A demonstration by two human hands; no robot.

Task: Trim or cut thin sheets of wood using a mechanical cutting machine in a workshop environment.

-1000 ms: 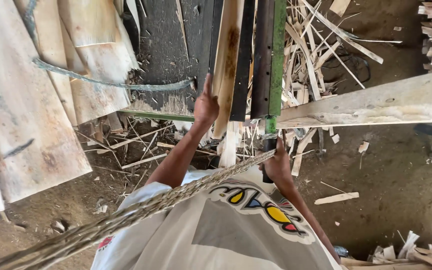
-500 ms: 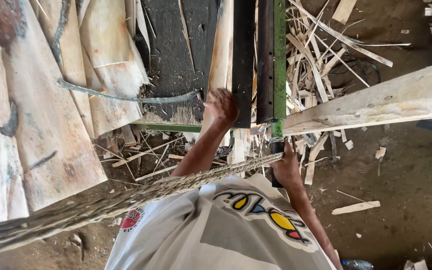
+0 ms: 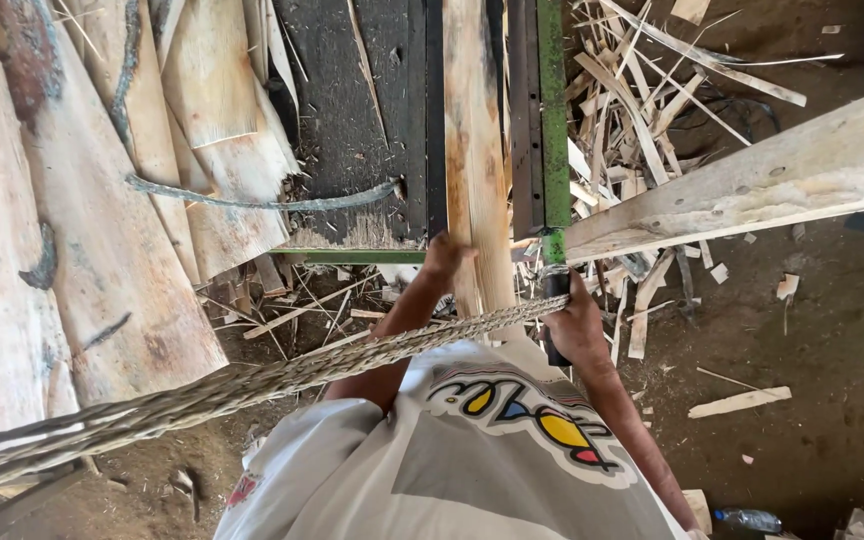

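Note:
A long pale wooden plank [image 3: 474, 130] lies lengthwise on a dark machine bed [image 3: 352, 120], beside a green metal rail [image 3: 552, 130]. My left hand [image 3: 445, 262] is curled around the plank's near end. My right hand [image 3: 574, 325] grips a black handle [image 3: 555, 283] at the foot of the green rail. A thick braided rope [image 3: 252, 385] runs from the lower left up to my right hand. My white printed shirt fills the bottom of the view.
Wide bark-edged slabs [image 3: 102, 220] are stacked on the left. A heavy pale beam [image 3: 752, 180] juts out to the right. Splintered offcuts [image 3: 642, 110] and a loose stick [image 3: 739, 402] litter the dirt floor. A plastic bottle [image 3: 747, 519] lies at the bottom right.
My left hand has slid back along the plank to its near end and curled around it. My right hand has stayed on the black handle.

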